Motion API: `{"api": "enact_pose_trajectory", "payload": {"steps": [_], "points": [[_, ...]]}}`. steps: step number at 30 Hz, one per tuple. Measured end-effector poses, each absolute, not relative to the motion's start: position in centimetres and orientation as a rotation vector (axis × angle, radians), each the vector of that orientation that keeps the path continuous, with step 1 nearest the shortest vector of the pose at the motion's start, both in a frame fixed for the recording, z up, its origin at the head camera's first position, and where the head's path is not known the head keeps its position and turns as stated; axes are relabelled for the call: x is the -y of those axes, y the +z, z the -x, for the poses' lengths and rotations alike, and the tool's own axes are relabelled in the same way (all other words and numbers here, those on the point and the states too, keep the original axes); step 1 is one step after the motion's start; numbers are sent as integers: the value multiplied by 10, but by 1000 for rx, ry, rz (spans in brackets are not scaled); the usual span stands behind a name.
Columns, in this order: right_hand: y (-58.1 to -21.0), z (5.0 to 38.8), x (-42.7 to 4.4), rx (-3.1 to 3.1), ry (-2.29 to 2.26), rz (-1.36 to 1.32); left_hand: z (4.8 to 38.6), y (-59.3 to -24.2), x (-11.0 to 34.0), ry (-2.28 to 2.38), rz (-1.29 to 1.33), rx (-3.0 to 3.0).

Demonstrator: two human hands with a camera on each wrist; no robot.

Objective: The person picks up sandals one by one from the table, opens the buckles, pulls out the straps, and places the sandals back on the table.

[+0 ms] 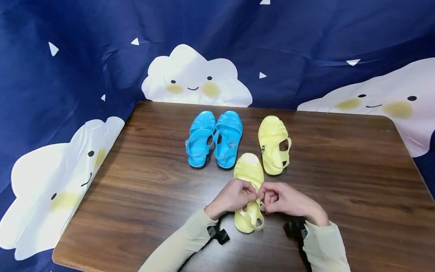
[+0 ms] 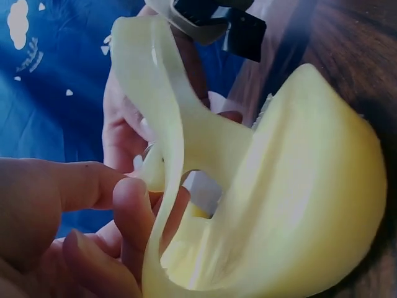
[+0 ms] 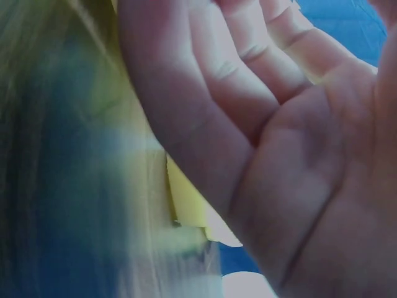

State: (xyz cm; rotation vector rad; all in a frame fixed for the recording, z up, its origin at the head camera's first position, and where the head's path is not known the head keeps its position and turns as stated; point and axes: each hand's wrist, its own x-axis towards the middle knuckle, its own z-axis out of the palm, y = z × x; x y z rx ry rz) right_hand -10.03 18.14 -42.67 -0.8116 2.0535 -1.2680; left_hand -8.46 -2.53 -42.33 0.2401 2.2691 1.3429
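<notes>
A yellow sandal [image 1: 249,166] lies on the table, toe away from the person, its heel strap [image 2: 149,81] looping up at the back. The left hand [image 1: 236,195] pinches the strap's end between thumb and index finger [image 2: 93,183]. From the other side of the sandal, the right hand [image 1: 285,199] pinches at the buckle area with bent fingers; a bit of metal shows there in the left wrist view. In the right wrist view the right hand's palm and curled fingers [image 3: 248,93] fill the picture and its fingertips are out of sight.
Another yellow sandal [image 1: 272,143] stands behind and to the right. Two blue sandals [image 1: 198,141] sit side by side at the back left. Beyond the brown table [image 1: 136,170] hangs a dark blue cloth [image 1: 289,37] with white clouds.
</notes>
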Motion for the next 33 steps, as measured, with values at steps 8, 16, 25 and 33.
{"api": "enact_pose_trajectory", "payload": {"steps": [8,16,25,33], "points": [[-424,100,-179,-2124,-1231,823,83,-425,23,1361,-167,-2296],[-424,97,-176,-2130,-1220,829,83,-426,21,1366,-157,-2299],[-423,97,-173,-2158,-1208,822,81,-426,18,1383,-107,-2290],[-423,96,-169,-2163,-1216,827,78,-427,16,1386,-101,-2279]]}}
